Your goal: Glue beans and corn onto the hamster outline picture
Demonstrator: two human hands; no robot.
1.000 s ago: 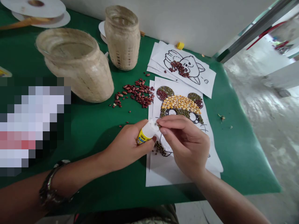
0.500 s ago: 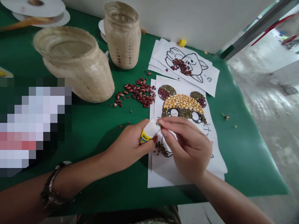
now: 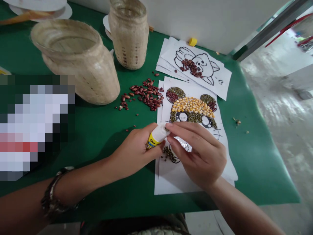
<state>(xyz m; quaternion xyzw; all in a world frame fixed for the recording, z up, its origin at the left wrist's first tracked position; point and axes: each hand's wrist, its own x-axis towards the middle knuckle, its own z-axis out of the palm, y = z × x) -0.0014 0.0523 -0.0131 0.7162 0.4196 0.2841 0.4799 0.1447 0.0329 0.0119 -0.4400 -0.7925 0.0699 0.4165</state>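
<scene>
A yellow-labelled glue stick [image 3: 155, 136] is closed in my left hand [image 3: 134, 151], its white end pointing up and to the right. My right hand [image 3: 201, 151] pinches a small dark green bean [image 3: 167, 129] against that end, thumb and index finger together. Beneath both hands lies a paper sheet [image 3: 181, 184] with an animal-face drawing. Yellow corn kernels [image 3: 193, 106] fill the forehead, and green beans cover the band around the eyes. Loose green beans [image 3: 170, 154] are heaped at the lower left of the drawing, partly behind my fingers.
Red speckled beans [image 3: 150, 96] are scattered left of the sheet. Two twine-wrapped jars, a wide one [image 3: 83, 68] and a narrower one [image 3: 130, 39], stand behind them. Another drawing [image 3: 215, 78] bears reddish beans, near a yellow cap [image 3: 192, 41]. The table edge runs along the right.
My right fingers have shifted slightly at the glue stick's end, and the hand sits a little further right. A shiny patch on the drawing shows more below the fingers. The view tilted slightly.
</scene>
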